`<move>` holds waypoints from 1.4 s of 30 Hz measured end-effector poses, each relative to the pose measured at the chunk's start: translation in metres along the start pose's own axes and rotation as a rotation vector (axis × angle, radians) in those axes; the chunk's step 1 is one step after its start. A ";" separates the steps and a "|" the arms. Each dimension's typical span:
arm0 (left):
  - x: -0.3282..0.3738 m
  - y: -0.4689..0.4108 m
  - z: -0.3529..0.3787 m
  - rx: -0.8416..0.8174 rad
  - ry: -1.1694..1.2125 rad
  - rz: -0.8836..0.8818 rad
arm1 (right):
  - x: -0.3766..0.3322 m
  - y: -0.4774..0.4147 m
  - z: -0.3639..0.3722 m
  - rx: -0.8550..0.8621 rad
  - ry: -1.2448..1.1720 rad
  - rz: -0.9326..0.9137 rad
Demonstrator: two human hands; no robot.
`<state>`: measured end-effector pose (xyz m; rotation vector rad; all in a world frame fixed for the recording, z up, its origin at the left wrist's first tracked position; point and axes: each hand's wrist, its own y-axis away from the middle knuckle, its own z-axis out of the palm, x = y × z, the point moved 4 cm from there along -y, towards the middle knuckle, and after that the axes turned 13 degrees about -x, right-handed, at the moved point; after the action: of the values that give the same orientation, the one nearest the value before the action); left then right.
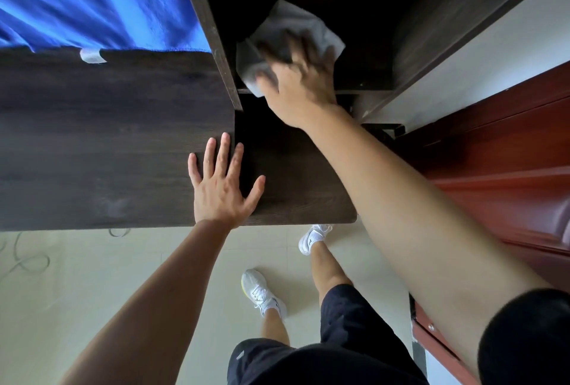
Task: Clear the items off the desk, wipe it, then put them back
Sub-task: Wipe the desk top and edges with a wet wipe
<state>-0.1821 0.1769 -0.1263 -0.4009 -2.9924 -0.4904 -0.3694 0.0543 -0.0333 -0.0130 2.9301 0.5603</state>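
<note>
Head view: cloth [287,19] diagonal under right hand [303,82]

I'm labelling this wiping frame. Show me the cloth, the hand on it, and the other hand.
cloth [287,18]: head view, bare fabric above the fingers.
right hand [303,82]: head view, back of the hand.
left hand [221,190]: head view, back of the hand.

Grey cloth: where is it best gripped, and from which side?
Likely the folded near-left edge of the grey cloth, coming from the open front; the right hand presses it flat, and the upright panel blocks the left side.
</note>
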 end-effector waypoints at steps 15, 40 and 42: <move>-0.001 0.000 0.000 -0.018 -0.014 -0.017 | -0.018 -0.007 0.014 0.070 0.018 -0.002; 0.000 0.000 0.004 0.029 0.003 -0.008 | 0.055 0.055 0.033 0.132 0.061 0.008; -0.001 -0.001 0.005 0.030 -0.006 -0.009 | 0.066 0.053 0.030 0.133 0.053 0.035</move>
<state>-0.1811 0.1775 -0.1317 -0.3868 -3.0051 -0.4456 -0.4325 0.1161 -0.0516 0.0404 3.0181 0.3743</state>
